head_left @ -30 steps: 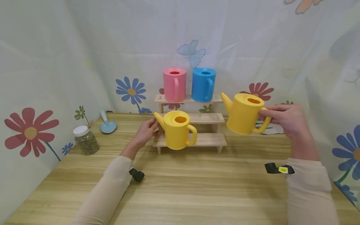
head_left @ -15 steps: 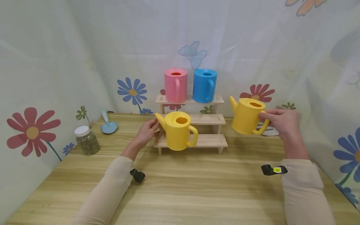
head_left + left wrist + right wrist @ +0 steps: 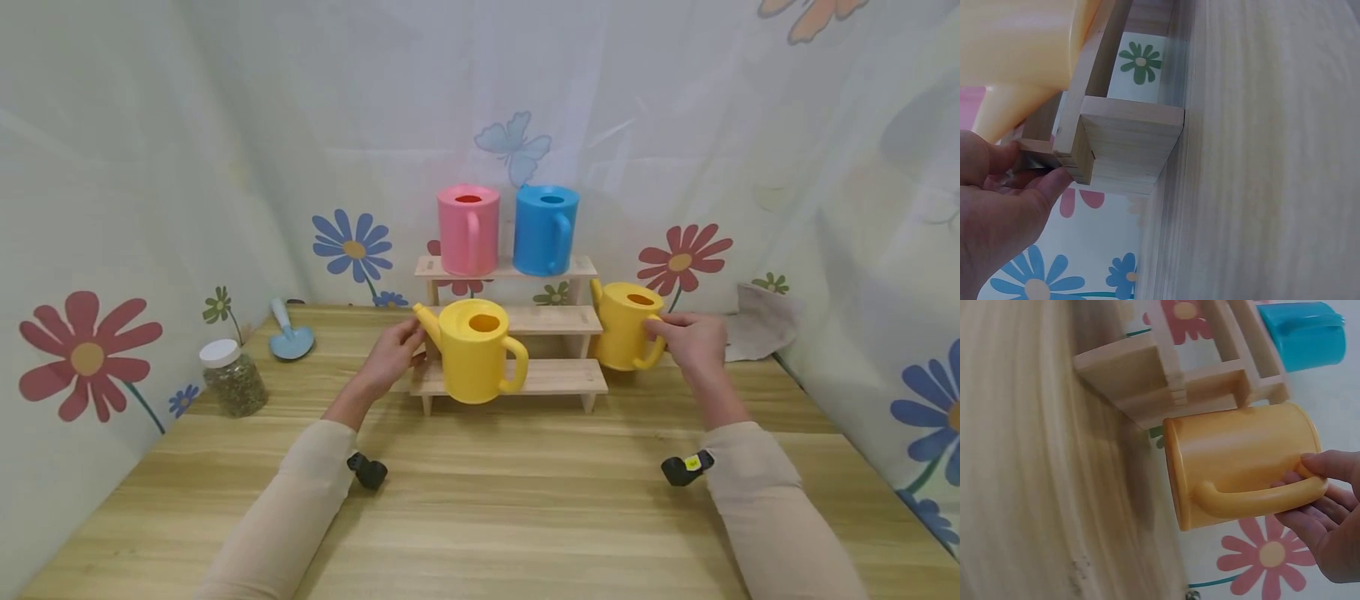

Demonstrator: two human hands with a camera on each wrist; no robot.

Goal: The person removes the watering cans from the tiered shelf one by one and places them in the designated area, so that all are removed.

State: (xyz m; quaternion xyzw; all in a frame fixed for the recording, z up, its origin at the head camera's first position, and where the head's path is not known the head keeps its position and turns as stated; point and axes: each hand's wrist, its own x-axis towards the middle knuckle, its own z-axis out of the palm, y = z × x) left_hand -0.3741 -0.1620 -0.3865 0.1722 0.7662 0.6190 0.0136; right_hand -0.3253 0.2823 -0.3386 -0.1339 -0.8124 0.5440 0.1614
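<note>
My right hand (image 3: 693, 337) grips the handle of a yellow watering can (image 3: 624, 329), fingers curled round its upper part. That can is upright just beside the right end of a stepped wooden shelf (image 3: 547, 377); in the right wrist view its base is off the table. My left hand (image 3: 390, 358) pinches the left end of a shelf board (image 3: 1038, 149) between thumb and fingers. Close to those fingers is the spout of a second yellow watering can (image 3: 472, 358), which stands on the lowest step. Pink (image 3: 468, 233) and blue (image 3: 545, 233) watering cans stand on the top step.
A lidded jar (image 3: 234, 383) of dried green bits and a light blue hand trowel (image 3: 291, 340) lie at the left of the wooden table (image 3: 480, 500). A greyish cloth (image 3: 761, 325) is at the back right. Flower-printed curtains (image 3: 375, 100) surround the table.
The right hand has carried its yellow watering can left and down, to the shelf's right end, uncovering the cloth behind. The left hand and the other cans have stayed in place.
</note>
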